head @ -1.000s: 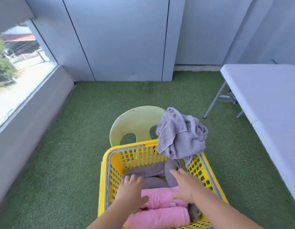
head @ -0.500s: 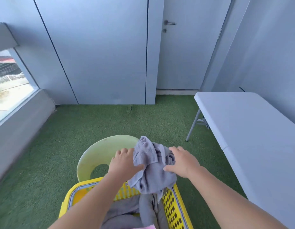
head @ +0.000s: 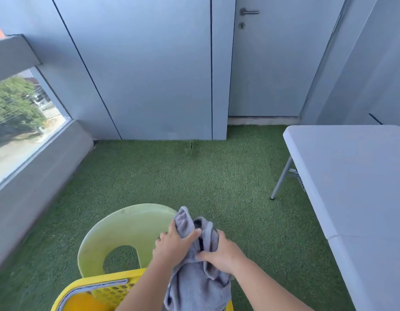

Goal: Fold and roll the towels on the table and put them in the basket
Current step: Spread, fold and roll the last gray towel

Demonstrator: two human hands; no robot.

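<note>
- Crumpled grey terry towel (head: 194, 279): held up in the air, bunched, between both hands. Its top peak stands above the fingers and the lower part hangs loose, cut off by the bottom edge of the frame.
- Towel position: over the far right corner of the basket, in front of the right edge of the chair back. It is well apart from the table.
- Left hand (head: 174, 245): grips the upper left part of the towel, with the thumb laid across the front of the cloth and the fingers wrapped round the far side.
- Right hand (head: 223, 254): grips the towel's right side slightly lower. The thumb pinches a fold against the curled fingers.
- The hands are close together, with only a narrow band of towel between them. Both forearms come in from the bottom of the frame.
- Yellow perforated plastic basket (head: 100, 292): at bottom centre, only the far rim and a strip of the inside show. Contents cannot be told from this view.
- Pale green plastic chair back with an oval cut-out (head: 127, 230): upright, just beyond the basket's far rim.
- Green artificial turf floor (head: 194, 171): under everything.
- White folding table (head: 351, 176): on the right, with one grey metal leg (head: 281, 178) standing on the turf.
- Grey door (head: 273, 63) with a metal lever handle (head: 248, 11): in the far wall, next to plain grey wall panels (head: 138, 63).
- Low window (head: 15, 122): on the left, trees and a street outside.
</note>
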